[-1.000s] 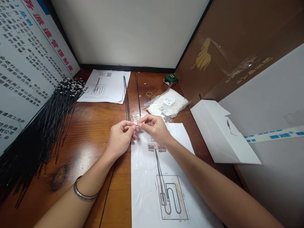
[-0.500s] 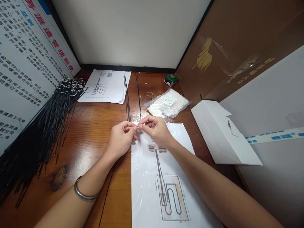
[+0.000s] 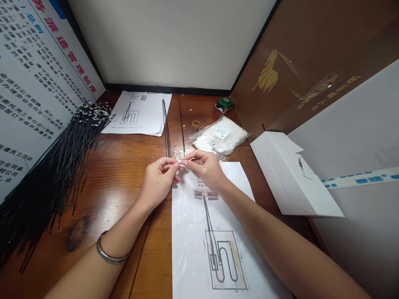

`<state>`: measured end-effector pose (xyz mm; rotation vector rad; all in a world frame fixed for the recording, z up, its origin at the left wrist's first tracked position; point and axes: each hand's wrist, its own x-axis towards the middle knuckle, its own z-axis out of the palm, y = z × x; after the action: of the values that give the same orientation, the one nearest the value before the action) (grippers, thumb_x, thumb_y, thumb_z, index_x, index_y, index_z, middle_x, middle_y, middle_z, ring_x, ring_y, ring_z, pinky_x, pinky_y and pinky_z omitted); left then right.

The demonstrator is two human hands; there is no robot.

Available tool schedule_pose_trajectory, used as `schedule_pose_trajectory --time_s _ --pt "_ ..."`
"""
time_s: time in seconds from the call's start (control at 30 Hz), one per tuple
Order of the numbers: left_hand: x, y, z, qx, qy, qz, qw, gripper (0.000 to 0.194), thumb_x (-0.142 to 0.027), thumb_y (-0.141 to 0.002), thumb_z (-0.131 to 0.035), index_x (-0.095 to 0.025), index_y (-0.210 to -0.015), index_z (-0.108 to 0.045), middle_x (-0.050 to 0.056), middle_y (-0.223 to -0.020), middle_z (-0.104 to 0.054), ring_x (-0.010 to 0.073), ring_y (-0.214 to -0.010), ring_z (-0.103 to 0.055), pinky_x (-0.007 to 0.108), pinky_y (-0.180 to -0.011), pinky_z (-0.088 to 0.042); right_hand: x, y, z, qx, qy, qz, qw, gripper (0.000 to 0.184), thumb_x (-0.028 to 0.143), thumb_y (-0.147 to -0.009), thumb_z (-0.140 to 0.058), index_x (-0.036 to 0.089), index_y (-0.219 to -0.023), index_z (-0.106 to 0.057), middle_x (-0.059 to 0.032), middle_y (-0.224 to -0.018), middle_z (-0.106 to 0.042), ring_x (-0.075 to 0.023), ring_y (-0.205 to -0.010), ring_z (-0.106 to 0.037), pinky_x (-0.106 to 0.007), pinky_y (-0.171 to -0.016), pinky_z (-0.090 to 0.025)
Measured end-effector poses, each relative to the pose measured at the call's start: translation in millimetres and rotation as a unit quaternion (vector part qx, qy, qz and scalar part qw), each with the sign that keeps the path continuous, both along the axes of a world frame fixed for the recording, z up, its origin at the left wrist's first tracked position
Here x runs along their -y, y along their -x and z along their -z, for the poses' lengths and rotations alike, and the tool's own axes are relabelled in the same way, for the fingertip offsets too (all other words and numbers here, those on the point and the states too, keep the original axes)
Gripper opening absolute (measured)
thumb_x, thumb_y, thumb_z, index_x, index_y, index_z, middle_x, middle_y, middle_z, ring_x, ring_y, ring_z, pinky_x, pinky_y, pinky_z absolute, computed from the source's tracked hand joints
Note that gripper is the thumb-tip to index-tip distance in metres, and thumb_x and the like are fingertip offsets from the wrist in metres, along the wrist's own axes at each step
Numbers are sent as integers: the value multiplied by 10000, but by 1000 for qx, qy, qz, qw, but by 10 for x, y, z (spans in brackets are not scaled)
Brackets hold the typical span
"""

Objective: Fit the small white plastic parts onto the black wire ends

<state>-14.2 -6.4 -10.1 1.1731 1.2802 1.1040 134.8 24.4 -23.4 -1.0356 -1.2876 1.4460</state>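
Note:
My left hand [image 3: 160,176] and my right hand [image 3: 205,168] meet fingertip to fingertip over the top edge of a printed drawing sheet [image 3: 190,249]. Both are closed in a pinch, thumb against fingers. A tiny pale bit seems to show between the fingertips, too small to name. Several thin black wires [image 3: 167,128] run from the back of the table down to just behind my left fingers; whether they touch the hand is hidden. More black wire [image 3: 182,128] lies just to their right. A clear plastic bag of small white pieces [image 3: 220,137] lies beyond my right hand.
A big bundle of black wires with white ends [image 3: 62,166] leans at the left. Another printed sheet [image 3: 140,126] lies at the back. A green tape measure [image 3: 225,104], yellow rubber bands [image 3: 196,123] and a folded white box [image 3: 289,178] are around; a brown carton [image 3: 299,54] walls the right.
Both hands stay pinched together, with only a slight shift of the fingers. A little more print shows on the sheet below my right hand.

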Motion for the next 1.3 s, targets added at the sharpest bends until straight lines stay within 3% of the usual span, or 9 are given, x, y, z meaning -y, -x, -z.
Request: schedule_pose_trajectory --time_s 0.33,0.57,0.67,1.3 --pt "2 -9 -6 0 -3 -4 1000 208 -337 -773 -643 -132 -808 -626 42 -752 -690 107 -515 -597 225 -504 -479 14 3 -6 11 -10 4 1000 172 311 -673 -742 174 -718 -649 -17 -635 -654 -108 -540 -547 -251 -468 -351" --pt "12 -4 -21 3 -18 8 1000 196 -331 -776 -647 -138 -791 -619 20 -665 -651 112 -511 -582 222 -501 -475 -44 -45 -64 -11 73 -41 996 156 279 -655 -748 168 -695 -647 11 -581 -603 -47 -434 -331 -233 -414 -204" --pt "15 -9 -34 4 -19 10 1000 183 -321 -770 -653 -142 -781 -617 7 -638 -630 111 -506 -580 221 -500 -477 -60 -59 -77 -21 83 -52 995 161 283 -641 -753 168 -684 -649 16 -567 -598 -42 -426 -310 -234 -409 -181" --pt "23 -6 -35 7 0 -4 1000 196 -328 -762 -649 -134 -776 -623 33 -715 -689 106 -491 -587 222 -478 -471 -10 -20 -80 -8 27 -22 999 167 299 -630 -757 174 -660 -651 21 -571 -582 -64 -467 -397 -236 -426 -268"
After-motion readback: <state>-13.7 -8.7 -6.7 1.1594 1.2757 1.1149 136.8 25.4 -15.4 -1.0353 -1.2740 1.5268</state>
